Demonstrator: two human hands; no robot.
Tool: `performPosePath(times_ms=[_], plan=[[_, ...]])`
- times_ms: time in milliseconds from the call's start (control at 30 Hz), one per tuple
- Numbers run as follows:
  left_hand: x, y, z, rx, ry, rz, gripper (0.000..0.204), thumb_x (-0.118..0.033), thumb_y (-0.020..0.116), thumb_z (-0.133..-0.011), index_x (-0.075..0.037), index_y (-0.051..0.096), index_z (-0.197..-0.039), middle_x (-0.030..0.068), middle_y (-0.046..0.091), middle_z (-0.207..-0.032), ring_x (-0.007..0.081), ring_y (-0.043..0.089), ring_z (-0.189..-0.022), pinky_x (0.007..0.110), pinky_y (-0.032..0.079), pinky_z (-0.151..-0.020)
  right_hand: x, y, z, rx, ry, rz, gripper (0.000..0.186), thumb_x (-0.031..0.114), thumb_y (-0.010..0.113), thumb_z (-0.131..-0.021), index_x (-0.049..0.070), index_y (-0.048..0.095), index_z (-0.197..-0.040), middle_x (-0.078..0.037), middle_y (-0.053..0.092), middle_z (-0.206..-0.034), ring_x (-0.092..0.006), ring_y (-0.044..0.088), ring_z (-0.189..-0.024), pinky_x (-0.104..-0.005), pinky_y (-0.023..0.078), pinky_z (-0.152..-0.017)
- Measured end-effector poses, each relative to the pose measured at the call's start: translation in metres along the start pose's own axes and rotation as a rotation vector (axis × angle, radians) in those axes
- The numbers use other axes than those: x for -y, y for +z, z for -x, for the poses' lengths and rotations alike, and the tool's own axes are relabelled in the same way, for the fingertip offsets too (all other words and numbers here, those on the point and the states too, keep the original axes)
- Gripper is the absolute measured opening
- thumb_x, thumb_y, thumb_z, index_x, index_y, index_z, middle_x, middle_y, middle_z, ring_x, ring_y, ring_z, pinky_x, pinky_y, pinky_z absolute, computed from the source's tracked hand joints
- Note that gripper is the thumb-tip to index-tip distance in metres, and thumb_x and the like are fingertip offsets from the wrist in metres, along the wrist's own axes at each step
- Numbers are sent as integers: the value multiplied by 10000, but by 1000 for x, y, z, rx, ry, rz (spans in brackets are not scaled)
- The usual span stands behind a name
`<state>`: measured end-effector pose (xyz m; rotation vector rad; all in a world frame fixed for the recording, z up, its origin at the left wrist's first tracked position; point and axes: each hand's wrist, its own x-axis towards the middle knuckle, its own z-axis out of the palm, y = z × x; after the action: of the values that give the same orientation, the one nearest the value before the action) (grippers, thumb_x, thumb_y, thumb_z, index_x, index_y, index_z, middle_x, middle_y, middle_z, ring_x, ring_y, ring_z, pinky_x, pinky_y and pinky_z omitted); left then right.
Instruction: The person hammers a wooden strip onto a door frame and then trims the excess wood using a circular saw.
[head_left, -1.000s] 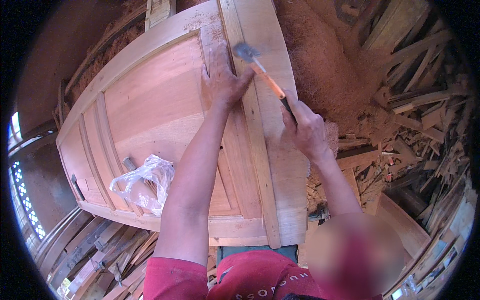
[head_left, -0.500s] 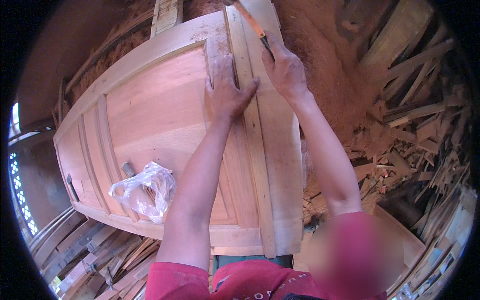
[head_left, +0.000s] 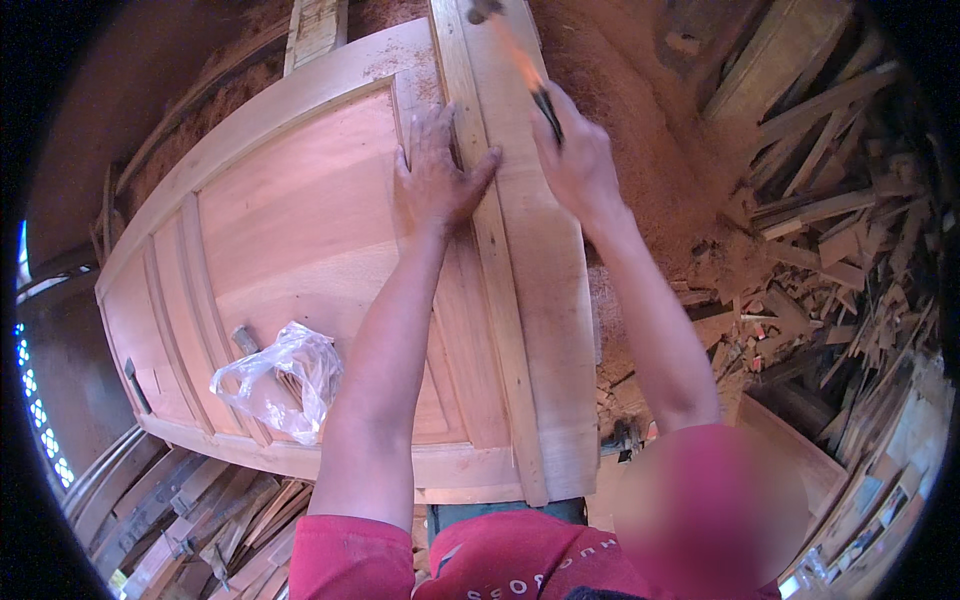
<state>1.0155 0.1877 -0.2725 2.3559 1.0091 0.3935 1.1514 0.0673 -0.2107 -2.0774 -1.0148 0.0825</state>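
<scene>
A large panelled wooden door lies flat in front of me. Along its right side runs a long narrow wooden strip, next to a wider plank. My left hand rests flat on the door's edge, fingers spread, its thumb reaching over the strip. Gripped in my right hand is a hammer with an orange and black handle, held above the plank near its far end. The hammer's head is motion-blurred at the top edge of the view.
A clear plastic bag with thin brown pieces inside lies on the door, beside a short grey-brown piece. A dark flat tool is at the door's left end. Sawdust and wood scraps cover the ground at right; boards are piled lower left.
The hammer has shifted right relative to the strip and its head is now blurred. My left hand stays on the door and strip. The whole view has moved slightly.
</scene>
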Motion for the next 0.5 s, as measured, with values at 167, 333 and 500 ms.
performPosePath(times_ms=[167,333,500], plan=[[15,5,-4,-50,25,-34,530,-559,564,-946,-329,563,-1423,56,431,-1570,306,286,-1501,590,133,-1203,31,-64,134,104,162,-118,389,149,601,-989,13,561,-1352,-244,697,-941,-389,710,-799,-459,561,-696],[15,0,-4,-9,10,77,437,-507,462,-1023,-348,573,-1415,21,439,-1566,309,284,-1501,569,127,-1211,31,-57,182,139,21,2,452,155,643,-965,55,544,-1394,-202,695,-930,-366,696,-739,-447,561,-622],[27,2,-12,37,16,132,416,-380,427,-1035,-339,564,-1426,21,429,-1574,297,291,-1497,552,136,-1212,32,-49,188,233,-22,136,517,169,648,-955,75,502,-1442,-187,682,-880,-373,666,-637,-462,545,-559]])
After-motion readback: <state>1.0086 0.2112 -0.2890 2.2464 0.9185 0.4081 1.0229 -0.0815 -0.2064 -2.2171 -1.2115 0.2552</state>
